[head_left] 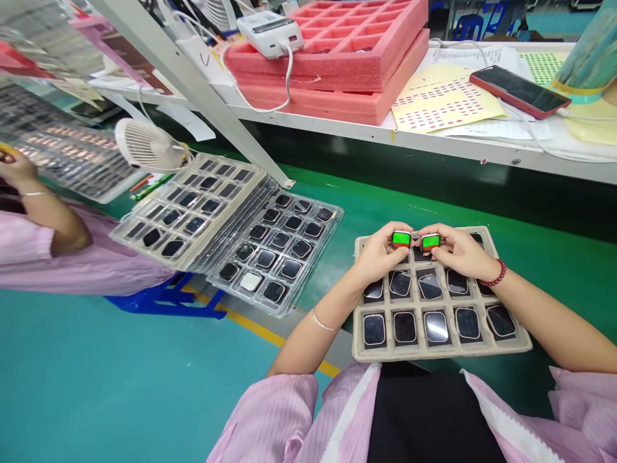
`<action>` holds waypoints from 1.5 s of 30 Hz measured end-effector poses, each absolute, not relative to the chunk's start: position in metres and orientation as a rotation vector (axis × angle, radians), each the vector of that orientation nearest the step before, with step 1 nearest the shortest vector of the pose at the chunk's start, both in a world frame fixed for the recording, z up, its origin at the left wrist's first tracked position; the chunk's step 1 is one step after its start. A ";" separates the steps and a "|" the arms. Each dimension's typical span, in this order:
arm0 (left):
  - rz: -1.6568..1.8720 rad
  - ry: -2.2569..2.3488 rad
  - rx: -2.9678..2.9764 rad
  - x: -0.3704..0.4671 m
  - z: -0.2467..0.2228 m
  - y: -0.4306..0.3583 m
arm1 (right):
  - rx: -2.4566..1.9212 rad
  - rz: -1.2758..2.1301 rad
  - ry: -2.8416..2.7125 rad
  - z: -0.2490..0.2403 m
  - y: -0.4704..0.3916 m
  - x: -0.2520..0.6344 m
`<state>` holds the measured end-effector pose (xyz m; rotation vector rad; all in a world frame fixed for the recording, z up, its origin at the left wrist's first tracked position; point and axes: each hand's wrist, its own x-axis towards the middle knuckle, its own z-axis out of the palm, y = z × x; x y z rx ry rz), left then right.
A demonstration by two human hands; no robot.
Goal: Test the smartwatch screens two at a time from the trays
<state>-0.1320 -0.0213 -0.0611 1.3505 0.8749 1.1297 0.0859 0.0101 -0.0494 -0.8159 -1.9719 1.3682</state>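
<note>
My left hand (385,249) grips a smartwatch body (401,239) whose lit screen shows green over a red-brown band. A second smartwatch body (430,242) with a similar lit screen sits between the fingers of my right hand (460,249). Both are held side by side, a small gap apart, above the far rows of a beige compartment tray (419,352). Dark-screened watch bodies lie in that tray, such as one watch (436,326) in the near row. My hands and forearms cover part of the far compartments.
Left of me stand clear plastic trays (289,302) of watches and a tilted beige tray (187,212). A small white fan (149,143) is behind them. The shelf carries red foam trays (313,96) and a phone (520,90). A co-worker's arm (58,218) is at far left.
</note>
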 end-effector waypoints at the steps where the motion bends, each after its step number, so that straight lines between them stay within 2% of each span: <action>1: 1.129 0.875 1.351 -0.132 -0.061 -0.021 | -0.815 1.366 -1.973 -0.049 0.010 0.086; 17: 1.084 0.835 1.352 -0.135 -0.059 -0.022 | -0.839 1.211 -2.078 -0.043 0.006 0.084; 31: 1.090 0.853 1.312 -0.134 -0.057 -0.022 | -0.821 1.358 -1.987 -0.044 0.007 0.084; 45: 1.104 0.958 1.314 -0.133 -0.052 -0.023 | -0.851 1.363 -1.992 -0.046 0.009 0.085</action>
